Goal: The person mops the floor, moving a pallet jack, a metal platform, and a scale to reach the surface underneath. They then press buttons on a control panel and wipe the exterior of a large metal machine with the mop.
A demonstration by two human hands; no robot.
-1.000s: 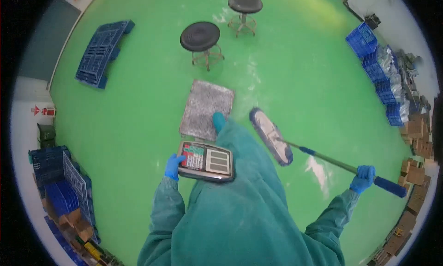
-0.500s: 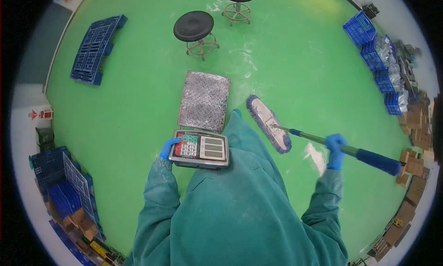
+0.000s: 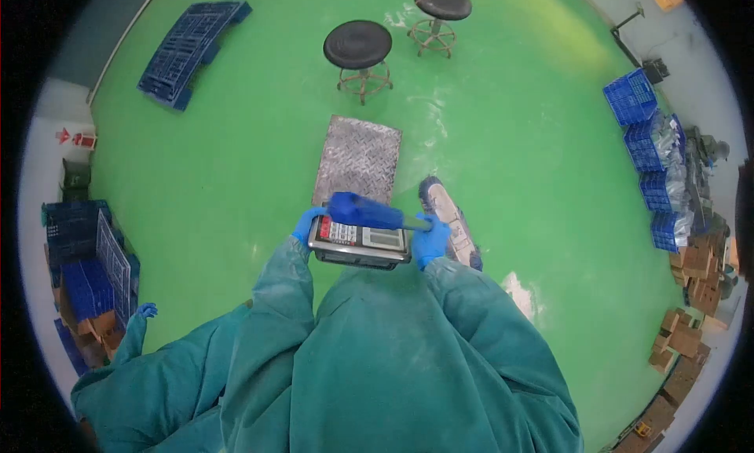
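Observation:
My left hand (image 3: 306, 224), in a blue glove, is closed around the left edge of the scale's display unit (image 3: 357, 254). That unit has a keypad and several small screens, partly covered by the mop handle. My right hand (image 3: 430, 242), also gloved, grips the mop (image 3: 365, 211) by its handle. The handle's blue grip end points left, above the display. Behind my right hand, the flat dust-mop head (image 3: 453, 217) rests on the floor, partly hidden. The scale's metal platform (image 3: 357, 158) lies just beyond the display.
Two round black stools (image 3: 358, 45) stand ahead. A blue pallet (image 3: 192, 52) is at upper left. Blue crates (image 3: 646, 151) and cardboard boxes (image 3: 695, 272) line the right wall. White powder (image 3: 518, 294) marks the green floor. Another person's green sleeve (image 3: 173, 359) is at lower left.
My right hand has moved left with the mop handle, which now crosses over the display. My left hand stays on the display's edge. Another person has come into view at lower left.

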